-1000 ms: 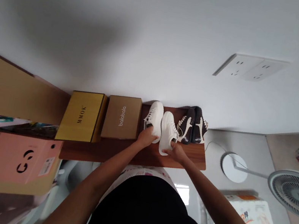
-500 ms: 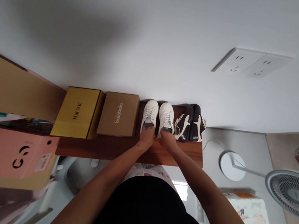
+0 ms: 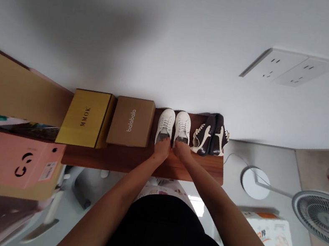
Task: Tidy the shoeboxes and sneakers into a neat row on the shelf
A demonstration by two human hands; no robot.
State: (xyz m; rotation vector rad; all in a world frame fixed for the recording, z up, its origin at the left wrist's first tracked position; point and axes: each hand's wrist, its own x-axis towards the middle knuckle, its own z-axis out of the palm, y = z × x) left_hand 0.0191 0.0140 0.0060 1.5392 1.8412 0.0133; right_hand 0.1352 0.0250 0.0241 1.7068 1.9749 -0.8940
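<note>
Two white lace-up sneakers stand side by side on a reddish-brown wooden shelf (image 3: 131, 164), toes toward the wall. My left hand (image 3: 162, 149) is closed on the heel of the left white sneaker (image 3: 166, 120). The heel of the right white sneaker (image 3: 183, 124) is gripped by my right hand (image 3: 181, 150). Both hands nearly touch each other, and they hide the backs of the shoes. Just right of them, a pair of dark brown and cream shoes (image 3: 203, 137) leans together on its sides. A brown shoebox (image 3: 130, 127) marked "balabala" lies to the left.
Beyond the brown box sits a yellow MMOK box (image 3: 83, 123). A pink box (image 3: 14, 160) is at lower left. A grey fan (image 3: 326, 217) on a white base (image 3: 256, 182) stands right, near a white package (image 3: 274, 238). Wall sockets (image 3: 290, 69) are above.
The right white sneaker has turned straighter and now stands parallel to the left one, with my right hand still on its heel. The view has shifted slightly.
</note>
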